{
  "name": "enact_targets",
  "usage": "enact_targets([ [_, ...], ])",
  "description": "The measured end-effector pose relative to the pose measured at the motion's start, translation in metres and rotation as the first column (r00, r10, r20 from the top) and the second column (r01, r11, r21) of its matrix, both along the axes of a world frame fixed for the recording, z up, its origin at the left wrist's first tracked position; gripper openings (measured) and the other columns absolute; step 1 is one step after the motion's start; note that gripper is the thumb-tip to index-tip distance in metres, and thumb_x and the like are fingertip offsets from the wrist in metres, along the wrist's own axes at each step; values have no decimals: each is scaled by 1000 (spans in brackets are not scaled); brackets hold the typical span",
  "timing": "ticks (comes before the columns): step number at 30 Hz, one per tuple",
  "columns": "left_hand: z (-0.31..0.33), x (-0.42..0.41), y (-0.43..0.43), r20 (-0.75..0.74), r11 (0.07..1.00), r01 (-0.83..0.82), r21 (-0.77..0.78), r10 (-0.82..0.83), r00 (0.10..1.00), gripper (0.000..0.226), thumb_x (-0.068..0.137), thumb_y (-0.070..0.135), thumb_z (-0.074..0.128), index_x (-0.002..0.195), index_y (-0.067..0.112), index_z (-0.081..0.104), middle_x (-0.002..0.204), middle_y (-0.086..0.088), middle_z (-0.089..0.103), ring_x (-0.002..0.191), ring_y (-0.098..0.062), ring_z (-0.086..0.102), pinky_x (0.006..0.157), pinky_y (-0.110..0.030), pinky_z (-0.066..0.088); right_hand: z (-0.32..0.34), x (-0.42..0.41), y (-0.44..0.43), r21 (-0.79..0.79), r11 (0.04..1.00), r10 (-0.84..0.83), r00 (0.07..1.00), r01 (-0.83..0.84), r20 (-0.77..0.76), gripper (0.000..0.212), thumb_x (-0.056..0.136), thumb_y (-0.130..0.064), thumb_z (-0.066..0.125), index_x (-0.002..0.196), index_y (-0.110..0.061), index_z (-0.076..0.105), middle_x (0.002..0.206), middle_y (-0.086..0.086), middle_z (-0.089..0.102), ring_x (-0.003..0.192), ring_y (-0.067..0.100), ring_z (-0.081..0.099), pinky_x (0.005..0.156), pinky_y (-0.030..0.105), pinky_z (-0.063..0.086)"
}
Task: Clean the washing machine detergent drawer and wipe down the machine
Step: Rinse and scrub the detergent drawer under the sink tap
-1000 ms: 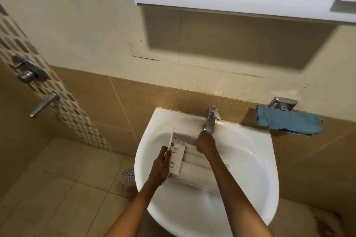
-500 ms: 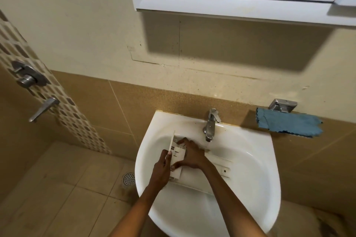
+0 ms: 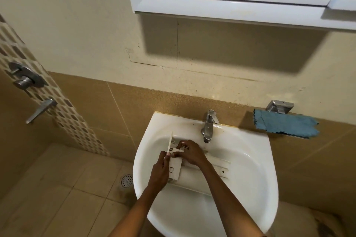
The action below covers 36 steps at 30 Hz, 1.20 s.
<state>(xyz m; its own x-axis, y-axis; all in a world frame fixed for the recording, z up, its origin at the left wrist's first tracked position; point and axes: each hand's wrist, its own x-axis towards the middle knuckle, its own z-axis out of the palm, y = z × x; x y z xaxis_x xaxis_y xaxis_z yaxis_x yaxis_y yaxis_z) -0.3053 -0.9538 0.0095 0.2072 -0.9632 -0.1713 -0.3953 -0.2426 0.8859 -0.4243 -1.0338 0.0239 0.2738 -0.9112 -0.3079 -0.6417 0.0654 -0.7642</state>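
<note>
The white plastic detergent drawer (image 3: 175, 168) is steadied inside the white ceramic basin (image 3: 266, 179), by its left rim, clasped by the left grip (image 3: 159, 172). Its white plastic insert (image 3: 177, 150) is pinched by the right grip (image 3: 192, 154), likely for freeing.

Nothing readable here, honestly: no brand, label or number I can make out. The closest thing is the detergent drawer (image 3: 175, 167) lying in the sink (image 3: 250, 175). There are a few small dark marks on its white block at the left end, but they're too tiny and blurry to say whether they're letters or symbols.
</note>
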Motion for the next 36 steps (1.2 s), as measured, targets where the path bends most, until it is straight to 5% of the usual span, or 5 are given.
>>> enact_targets([
  [16, -3, 6, 15, -32, 999, 46, 12, -46, 998, 38, 83, 27, 67, 109, 30, 39, 92, 18, 59, 82, -7, 59, 61, -12, 47, -4, -32, 5, 90, 994, 50, 985, -65, 164, 31, 87, -31, 63, 117, -36, 57, 114, -13, 55, 112, 5, 50, 110, 38, 28],
  [22, -1, 21, 9, -78, 995, 104, 7, -103, 992, 58, 65, 27, 79, 104, 40, 38, 98, 13, 59, 90, -13, 57, 68, -13, 45, 5, -61, 6, 112, 988, -127, 962, 102, 243, 37, 89, -9, 60, 125, -7, 55, 113, 5, 61, 101, 12, 53, 77, 14, 42],
  [27, 9, 31, -3, -34, 985, 170, 38, -168, 985, 84, 71, 5, 77, 136, 24, 27, 108, 15, 52, 104, -16, 52, 70, -11, 38, 10, -73, 1, 501, 749, -655, 598, 434, 462, 30, 91, 15, 30, 100, 13, 58, 78, 11, 55, 68, 19, 52, 56, 18, 52],
  [31, 22, 29, -18, -83, 982, 188, 23, -185, 979, 71, 49, 51, 76, 110, 34, 43, 101, 16, 60, 93, -4, 59, 75, -13, 48, 11, -66, -8, 721, 505, -862, 248, 475, 442, 30, 92, 15, 27, 75, 1, 47, 81, 16, 46, 72, 27, 51, 87, 45, 47],
  [36, 46, 10, -32, -117, 998, 29, 59, -22, 993, 68, 78, 76, 35, 106, 15, 43, 90, 4, 54, 80, -14, 54, 68, -25, 41, 9, -63, -25, 844, 384, -922, 105, 373, 373, 30, 95, 3, 24, 76, 1, 46, 82, 17, 48, 72, 28, 49, 95, 43, 42],
])
